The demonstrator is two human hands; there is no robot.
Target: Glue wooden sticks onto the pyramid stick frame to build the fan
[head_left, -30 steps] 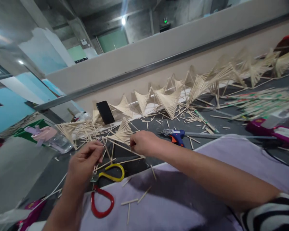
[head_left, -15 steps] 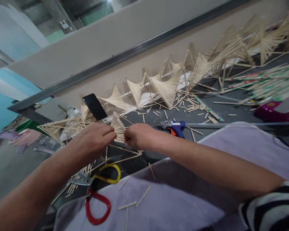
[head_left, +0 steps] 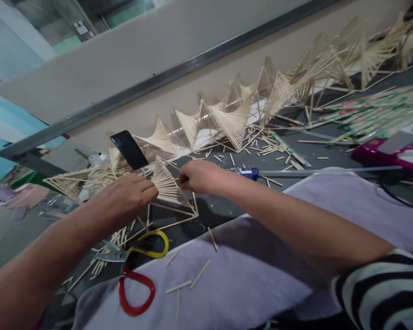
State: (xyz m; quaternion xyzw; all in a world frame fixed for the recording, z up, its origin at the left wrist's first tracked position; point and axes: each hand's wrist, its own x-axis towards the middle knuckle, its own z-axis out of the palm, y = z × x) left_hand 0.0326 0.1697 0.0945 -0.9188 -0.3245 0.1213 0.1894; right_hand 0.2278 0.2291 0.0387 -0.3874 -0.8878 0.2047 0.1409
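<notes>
A small fan-shaped model of thin wooden sticks (head_left: 168, 185) stands between my hands on a triangular stick base. My left hand (head_left: 132, 192) is closed at the model's left edge, its fingertips partly hidden. Against the upper right side of the fan, my right hand (head_left: 198, 176) is in a pinch. Whatever lies between those fingertips is too small to make out. A blue glue gun (head_left: 249, 173) lies behind my right forearm, partly covered by it. Nearer to me are scissors with one yellow and one red handle (head_left: 136, 293).
A black phone (head_left: 129, 149) leans behind my left hand. More stick models (head_left: 232, 119) line the wall. Cut stick pieces (head_left: 268, 146) litter the dark table, with a stick bundle (head_left: 388, 110) and a magenta device (head_left: 375, 153) at right. A lilac cloth (head_left: 254, 270) covers the front.
My right hand has moved up along the fan's right side, uncovering its lower sticks and hiding more of the glue gun. My left hand stays at the left edge. The view has shifted slightly.
</notes>
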